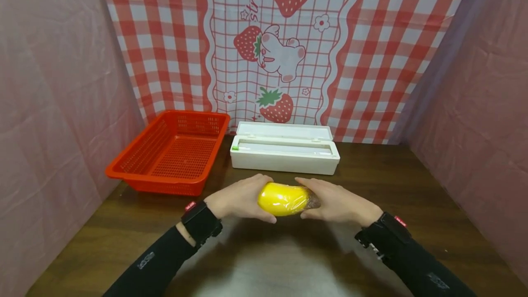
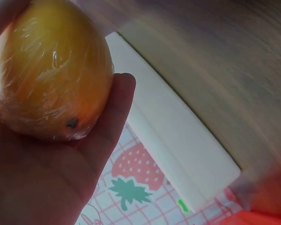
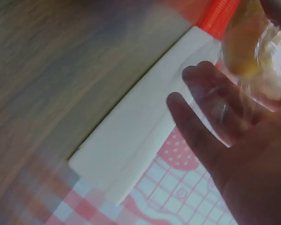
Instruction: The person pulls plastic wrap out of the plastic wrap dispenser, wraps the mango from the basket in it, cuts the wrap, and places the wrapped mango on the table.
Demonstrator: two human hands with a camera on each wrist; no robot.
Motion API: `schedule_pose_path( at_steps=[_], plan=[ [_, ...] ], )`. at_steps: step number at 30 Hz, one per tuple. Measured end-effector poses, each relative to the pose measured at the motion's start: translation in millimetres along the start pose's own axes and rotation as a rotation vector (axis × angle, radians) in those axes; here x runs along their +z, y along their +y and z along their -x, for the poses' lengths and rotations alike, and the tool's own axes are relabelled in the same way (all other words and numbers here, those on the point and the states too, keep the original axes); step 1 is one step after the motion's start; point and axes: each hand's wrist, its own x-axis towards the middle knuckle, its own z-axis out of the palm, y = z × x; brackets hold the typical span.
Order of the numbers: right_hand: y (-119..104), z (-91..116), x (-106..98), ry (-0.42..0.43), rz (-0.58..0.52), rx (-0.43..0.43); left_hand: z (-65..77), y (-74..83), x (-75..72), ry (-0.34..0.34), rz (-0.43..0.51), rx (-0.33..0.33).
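A yellow mango wrapped in clear, shiny cling film is held above the table between both hands. My left hand grips its left end, thumb on the near side and fingers behind. In the left wrist view the mango looks yellow-orange, with a dark spot at its end and wrinkled film round it. My right hand curves round the bunched cling film at the right end. Through the right wrist camera, film lies over some of its fingers; its palm side is partly hidden.
Behind the hands stands a white cling film dispenser box with its lid raised and a green piece at its left end. A red plastic basket is at the back left. A strawberry-print cloth hangs behind the wooden table.
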Motion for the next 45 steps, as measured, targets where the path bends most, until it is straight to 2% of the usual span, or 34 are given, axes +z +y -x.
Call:
schedule_pose_path(
  at_steps=[6,15,19,24,27,30,34,39,43,45],
  plan=[
    [16,7,-4,0.058,-0.154,0.015,3.0,-5.7,-2.2,0.043,0.025,-0.035],
    [33,12,0,0.210,-0.265,0.128,3.5,-12.6,-5.9,0.159,0.018,-0.023],
    [35,13,3,0.179,-0.472,0.184,4.2,-15.0,-7.1,0.203,0.063,-0.036],
    [31,13,9,0.040,-0.775,0.194,2.7,-17.4,-6.1,0.254,0.107,-0.033],
    [26,11,14,-0.029,-0.856,0.183,1.3,-17.1,-4.5,0.280,0.128,-0.036],
    [20,8,18,-0.060,-0.926,0.173,-0.9,-16.0,-2.2,0.304,0.151,-0.042],
    [9,0,24,-0.043,-1.083,0.138,-4.5,-14.4,1.3,0.320,0.174,-0.030],
    [-6,-11,30,0.052,-1.307,0.069,-5.8,-9.4,5.6,0.309,0.196,-0.022],
    [-15,-16,31,0.117,-1.414,0.048,-5.8,-5.5,7.9,0.287,0.210,-0.018],
    [-18,-18,31,0.139,-1.454,0.063,-5.8,-4.3,8.5,0.277,0.207,-0.014]
  ],
)
